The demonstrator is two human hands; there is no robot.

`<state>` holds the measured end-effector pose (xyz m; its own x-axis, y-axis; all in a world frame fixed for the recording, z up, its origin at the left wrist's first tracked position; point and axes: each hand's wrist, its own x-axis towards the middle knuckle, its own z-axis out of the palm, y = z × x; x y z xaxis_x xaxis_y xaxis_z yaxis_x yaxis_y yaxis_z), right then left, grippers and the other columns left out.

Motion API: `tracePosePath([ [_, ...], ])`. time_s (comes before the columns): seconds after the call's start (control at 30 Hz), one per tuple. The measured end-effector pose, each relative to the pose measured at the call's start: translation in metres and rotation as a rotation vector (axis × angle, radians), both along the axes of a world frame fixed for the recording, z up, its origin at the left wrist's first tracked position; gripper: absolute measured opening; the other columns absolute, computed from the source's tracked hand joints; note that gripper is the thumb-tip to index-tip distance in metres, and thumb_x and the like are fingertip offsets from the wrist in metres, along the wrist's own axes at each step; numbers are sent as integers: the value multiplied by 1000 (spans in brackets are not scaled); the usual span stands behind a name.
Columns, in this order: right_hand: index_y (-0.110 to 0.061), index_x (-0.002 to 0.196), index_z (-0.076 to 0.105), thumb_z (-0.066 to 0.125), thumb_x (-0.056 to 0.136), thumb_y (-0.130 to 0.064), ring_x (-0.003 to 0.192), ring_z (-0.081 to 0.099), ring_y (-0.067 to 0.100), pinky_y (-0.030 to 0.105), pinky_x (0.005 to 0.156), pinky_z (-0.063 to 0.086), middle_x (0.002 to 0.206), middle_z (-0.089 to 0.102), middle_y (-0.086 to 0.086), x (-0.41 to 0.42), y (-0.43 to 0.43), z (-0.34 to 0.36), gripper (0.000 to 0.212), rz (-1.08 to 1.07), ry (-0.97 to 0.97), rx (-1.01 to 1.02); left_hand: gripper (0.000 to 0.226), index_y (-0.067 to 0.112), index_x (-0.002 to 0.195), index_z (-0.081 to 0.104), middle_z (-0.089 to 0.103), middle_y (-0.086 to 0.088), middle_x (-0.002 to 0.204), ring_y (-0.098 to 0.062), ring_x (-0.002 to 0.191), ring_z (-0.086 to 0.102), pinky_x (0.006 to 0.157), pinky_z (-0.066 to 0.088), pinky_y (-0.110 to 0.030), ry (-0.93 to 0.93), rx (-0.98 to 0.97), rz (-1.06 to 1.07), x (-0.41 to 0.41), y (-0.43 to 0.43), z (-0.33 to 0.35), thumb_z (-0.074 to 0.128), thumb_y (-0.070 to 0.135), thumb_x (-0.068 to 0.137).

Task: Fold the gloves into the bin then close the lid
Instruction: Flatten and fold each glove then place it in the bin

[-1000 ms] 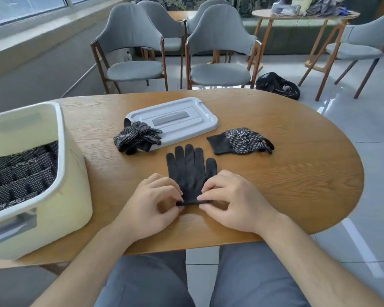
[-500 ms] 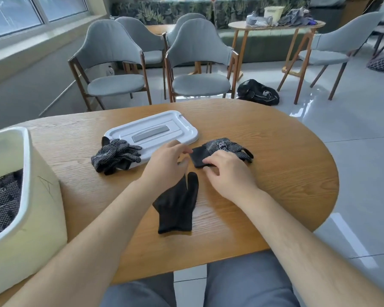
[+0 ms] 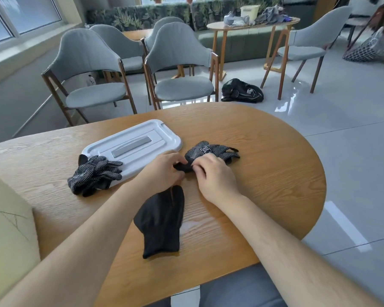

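Wooden oval table (image 3: 264, 173), grained top; its rounded far and right edges have bare wood along them. My left hand (image 3: 162, 168) and right hand (image 3: 215, 177) both pinch the cuff end of a black dotted glove (image 3: 211, 149), which lies just right of the grey plastic lid (image 3: 131, 142). A plain black glove (image 3: 162, 220) lies flat between my forearms. Crumpled dotted gloves (image 3: 93, 173) overlap the lid's near-left corner. The cream bin (image 3: 9, 229) stands at the left edge, apart from the lid. Grey padded chairs (image 3: 177, 85) stand beyond the far edge.
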<state>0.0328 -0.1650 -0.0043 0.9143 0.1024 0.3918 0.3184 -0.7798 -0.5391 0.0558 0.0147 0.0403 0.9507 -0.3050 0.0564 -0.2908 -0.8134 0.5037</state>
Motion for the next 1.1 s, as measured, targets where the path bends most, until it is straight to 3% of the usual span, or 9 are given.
tracePosePath([
  [0.07, -19, 102, 69, 56, 102, -21, 95, 61, 19, 35, 83, 48, 101, 67, -5, 0, -4, 13, 13, 3, 7, 176, 26, 24, 113, 70, 64, 9, 109, -10, 102, 58, 76, 39, -13, -57, -46, -5, -3, -3, 3, 73, 21, 87],
  [0.2, -26, 106, 65, 54, 105, -29, 82, 60, 3, 15, 67, 45, 93, 65, -16, -6, -15, 58, 12, 47, 109, 379, 5, 27, 97, 69, 68, 7, 91, -5, 84, 59, 68, 39, -11, -139, -334, 152, -12, -8, 24, 71, 25, 93],
  [0.3, -28, 108, 67, 62, 101, -31, 82, 60, -3, 11, 66, 50, 91, 65, -16, -8, -18, 89, 9, 119, 124, 486, 12, 13, 93, 68, 69, -1, 87, -6, 79, 62, 72, 44, -20, -77, -661, 201, -21, -8, 52, 73, 23, 92],
  [0.43, -23, 110, 72, 66, 100, -31, 85, 64, -5, 9, 67, 49, 94, 71, -12, -12, -8, 126, 14, 212, 81, 513, 17, 2, 93, 66, 65, 4, 78, -2, 69, 59, 64, 45, -12, -114, -872, 206, -46, -1, 87, 71, 19, 94],
  [0.6, -27, 97, 71, 74, 95, -29, 84, 68, 2, 15, 71, 51, 90, 74, -11, -21, 12, 152, 4, 308, 67, 555, 17, 13, 88, 68, 69, -5, 81, -12, 75, 64, 70, 53, -28, -130, -920, 260, -75, 22, 115, 70, 29, 95],
  [0.73, -12, 105, 75, 73, 94, -27, 67, 63, -4, 12, 61, 48, 85, 74, -7, -30, 27, 156, 18, 374, 121, 539, 16, 22, 80, 66, 64, 10, 70, -3, 65, 58, 62, 47, -16, -158, -841, 278, -91, 42, 120, 72, 29, 93],
  [0.83, -17, 104, 74, 73, 95, -29, 58, 62, 0, 17, 63, 49, 72, 69, -12, -31, 37, 148, 15, 353, 199, 471, 11, 23, 86, 69, 60, 18, 62, 1, 59, 53, 59, 43, -14, -170, -692, 367, -95, 53, 112, 73, 32, 92],
  [0.93, -25, 99, 72, 72, 95, -30, 63, 69, 6, 27, 71, 54, 82, 72, -9, -30, 44, 141, 7, 320, 206, 450, 13, 26, 84, 68, 60, 14, 62, -5, 59, 53, 60, 45, -23, -155, -626, 383, -97, 59, 107, 74, 37, 90],
  [1.1, -31, 96, 70, 71, 97, -30, 73, 72, 5, 20, 58, 51, 85, 73, -8, -30, 50, 142, 2, 311, 185, 560, 15, 16, 94, 68, 70, 3, 75, -7, 67, 63, 64, 48, -24, -106, -713, 262, -99, 54, 109, 75, 29, 91],
])
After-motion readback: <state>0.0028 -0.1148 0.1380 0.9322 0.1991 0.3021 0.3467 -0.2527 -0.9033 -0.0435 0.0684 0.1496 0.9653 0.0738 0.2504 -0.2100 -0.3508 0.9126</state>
